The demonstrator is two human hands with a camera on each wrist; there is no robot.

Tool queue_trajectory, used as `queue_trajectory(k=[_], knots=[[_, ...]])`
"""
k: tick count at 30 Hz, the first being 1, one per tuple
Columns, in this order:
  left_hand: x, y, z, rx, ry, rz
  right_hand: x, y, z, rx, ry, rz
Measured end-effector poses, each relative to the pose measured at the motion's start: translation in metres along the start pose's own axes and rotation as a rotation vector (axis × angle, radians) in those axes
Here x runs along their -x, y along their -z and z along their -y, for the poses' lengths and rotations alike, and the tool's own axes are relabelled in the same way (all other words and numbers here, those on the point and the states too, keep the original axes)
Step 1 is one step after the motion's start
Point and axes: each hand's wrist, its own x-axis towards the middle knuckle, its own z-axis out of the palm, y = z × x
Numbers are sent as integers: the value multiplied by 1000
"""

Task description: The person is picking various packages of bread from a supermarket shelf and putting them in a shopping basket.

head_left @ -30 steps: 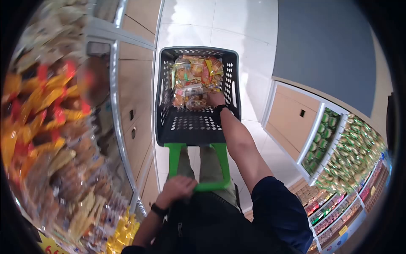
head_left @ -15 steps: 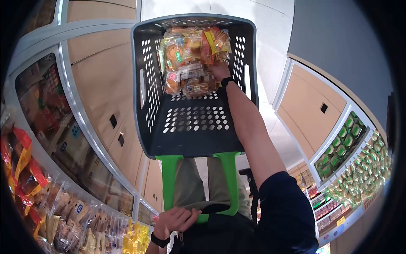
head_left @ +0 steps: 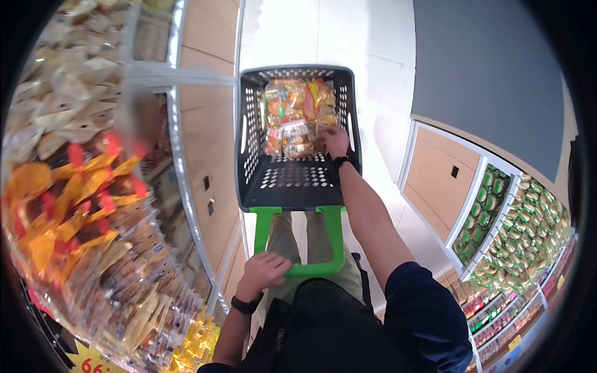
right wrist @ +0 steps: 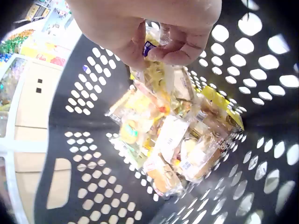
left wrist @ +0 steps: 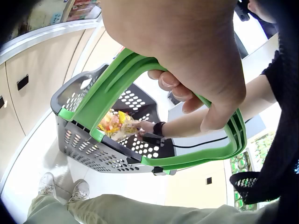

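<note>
My left hand (head_left: 266,271) grips the green handle (head_left: 318,268) of a dark grey shopping basket; the left wrist view shows the fingers curled over the handle. Inside the basket (head_left: 289,198), at the far end, lies a heap of packaged bread (head_left: 295,127) in clear and coloured wrappers. My right hand (head_left: 337,142) reaches in along the right wall. Seen from the right wrist, its thumb and fingers pinch the top of a clear bread packet (right wrist: 159,77) with a small blue label. That packet hangs down over the heap, its lower end overlapping the other packets.
On the left, a display shelf (head_left: 134,242) is piled with wrapped goods, some with orange and red packaging. Wood-coloured cabinets (head_left: 208,143) line both sides. Stacks of green-trimmed packets (head_left: 528,230) stand at right, near a grey counter (head_left: 488,93). White floor tiles (head_left: 385,87) show beyond the basket.
The basket looked nearer half a second ago and now appears smaller and lower in the head view. My right hand has drawn back slightly from the heap. The left hand stays on the handle.
</note>
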Motion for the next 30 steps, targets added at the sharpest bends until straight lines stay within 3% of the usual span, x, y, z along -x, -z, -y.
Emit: queue_trajectory(k=[1,3,5,7,8,10,12,13,14,15,19,20,22,25,27,30], knots=[[1,2,-4,-9,2,-2,22,23,36,-13,46,-82],[0,5,-12,-4,33,19,43,58,68,-123,-21,-85],[-7,21,-32,-8,65,32,71,90,96,-498,-119,134],[-15,45,-50,76,167,272,109,128,144,-465,-18,153],[-13,51,-57,59,178,248,130,147,161,-491,47,227],[-12,57,-53,368,410,215,179,177,205,-561,117,386],[-11,57,-53,611,402,-85,235,197,239,-554,198,428],[-19,60,-46,680,306,-234,249,205,251,-550,257,455],[-21,62,-46,755,227,-377,260,210,251,-554,402,555],[-26,77,-66,1019,253,-481,276,216,252,-540,409,580],[-21,117,-120,1165,257,-617,333,228,275,-618,390,846],[-13,121,-132,1167,262,-652,341,227,275,-624,400,881],[2,125,-154,822,358,-651,346,229,272,-612,405,1014],[32,113,-165,873,426,-770,358,217,261,-504,527,1099],[53,105,-167,1007,409,-807,376,208,262,-450,551,1148],[69,90,-172,940,396,-883,397,194,245,-385,541,1181]])
